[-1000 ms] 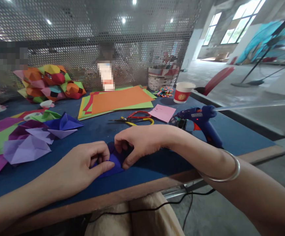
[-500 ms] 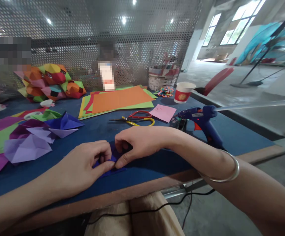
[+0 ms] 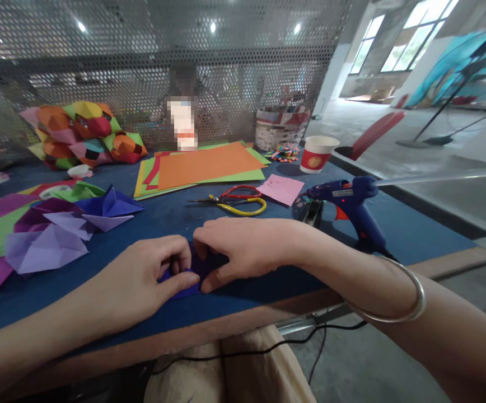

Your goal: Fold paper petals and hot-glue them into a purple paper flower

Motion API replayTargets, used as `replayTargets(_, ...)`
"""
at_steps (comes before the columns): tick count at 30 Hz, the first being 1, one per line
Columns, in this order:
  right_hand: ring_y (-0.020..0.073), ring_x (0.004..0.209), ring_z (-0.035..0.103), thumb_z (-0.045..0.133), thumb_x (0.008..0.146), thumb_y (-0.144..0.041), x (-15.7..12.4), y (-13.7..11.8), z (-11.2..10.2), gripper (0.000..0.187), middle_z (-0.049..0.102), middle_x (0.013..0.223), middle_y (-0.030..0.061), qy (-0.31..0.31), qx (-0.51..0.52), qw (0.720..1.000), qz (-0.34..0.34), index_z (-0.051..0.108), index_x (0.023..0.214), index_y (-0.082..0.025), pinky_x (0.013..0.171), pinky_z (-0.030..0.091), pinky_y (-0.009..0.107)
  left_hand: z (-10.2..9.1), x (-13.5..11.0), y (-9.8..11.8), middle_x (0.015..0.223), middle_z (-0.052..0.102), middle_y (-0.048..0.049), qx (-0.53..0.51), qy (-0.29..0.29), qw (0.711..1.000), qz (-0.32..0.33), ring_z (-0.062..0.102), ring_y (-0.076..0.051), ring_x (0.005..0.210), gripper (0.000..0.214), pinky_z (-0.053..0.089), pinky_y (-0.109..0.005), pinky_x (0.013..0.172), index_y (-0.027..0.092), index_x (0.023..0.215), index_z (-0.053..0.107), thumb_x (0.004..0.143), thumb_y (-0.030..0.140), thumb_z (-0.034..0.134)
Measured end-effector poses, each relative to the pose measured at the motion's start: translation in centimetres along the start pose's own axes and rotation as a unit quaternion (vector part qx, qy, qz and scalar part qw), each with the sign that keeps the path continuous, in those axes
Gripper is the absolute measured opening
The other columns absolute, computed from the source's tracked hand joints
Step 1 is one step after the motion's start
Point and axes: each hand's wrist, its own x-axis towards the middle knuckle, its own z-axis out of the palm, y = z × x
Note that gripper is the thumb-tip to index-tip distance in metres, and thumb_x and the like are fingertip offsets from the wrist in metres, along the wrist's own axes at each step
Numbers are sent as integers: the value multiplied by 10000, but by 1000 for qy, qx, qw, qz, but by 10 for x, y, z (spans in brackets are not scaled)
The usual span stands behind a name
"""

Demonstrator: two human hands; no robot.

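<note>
A small piece of folded blue-violet paper (image 3: 188, 291) lies on the blue tabletop near its front edge, partly hidden under my hands. My left hand (image 3: 159, 274) grips it, with the thumb pressed on top and the fingers curled. My right hand (image 3: 243, 249) is bent round the paper's right side, its fingers curled down at the far edge and its thumb at the near edge. Just beyond the hands lie scissors (image 3: 243, 210) with one red and one yellow handle. A pink paper square (image 3: 283, 189) sits behind them.
A blue glue gun (image 3: 354, 201) stands at right, its black cord hanging below the table. Behind are a paper cup (image 3: 319, 154), a woven basket (image 3: 280, 129) and stacked coloured sheets (image 3: 209, 165). Folded purple paper pieces (image 3: 50, 243) and a colourful paper ball cluster (image 3: 87, 134) occupy the left.
My right thumb has drawn slightly away from my left thumb, and the paper's right corner no longer shows beneath it. The view has shifted a little.
</note>
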Motion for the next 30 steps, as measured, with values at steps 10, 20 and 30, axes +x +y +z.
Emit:
replayTargets(10, 210, 892, 557, 758, 793, -466, -1, 5, -1, 453, 631, 987, 72, -10, 32, 999, -15, 611, 1064, -134, 716, 410, 286, 0, -11, -15, 1060, 630, -27, 28, 15, 981, 193, 592, -153, 940, 214, 464, -246, 791, 233, 915, 643, 974, 169, 447)
replayTargets(20, 166, 788, 576, 804, 729, -475, -3, 5, -5, 523, 650, 965, 47, 12, 78, 997, 26, 612, 1091, -150, 637, 394, 245, -6, -10, -45, 1144, 741, -42, 47, 35, 938, 340, 625, -182, 1012, 337, 530, -290, 865, 254, 1162, 662, 934, 73, 492)
replayTargets(30, 187, 826, 583, 624, 922, -348, 9, 0, 5, 201, 669, 964, 87, 112, 23, 985, 131, 652, 919, -149, 670, 361, 282, -3, -12, -42, 1172, 742, -61, 45, 50, 938, 340, 638, -195, 1018, 386, 542, -307, 868, 239, 1183, 664, 907, 40, 482)
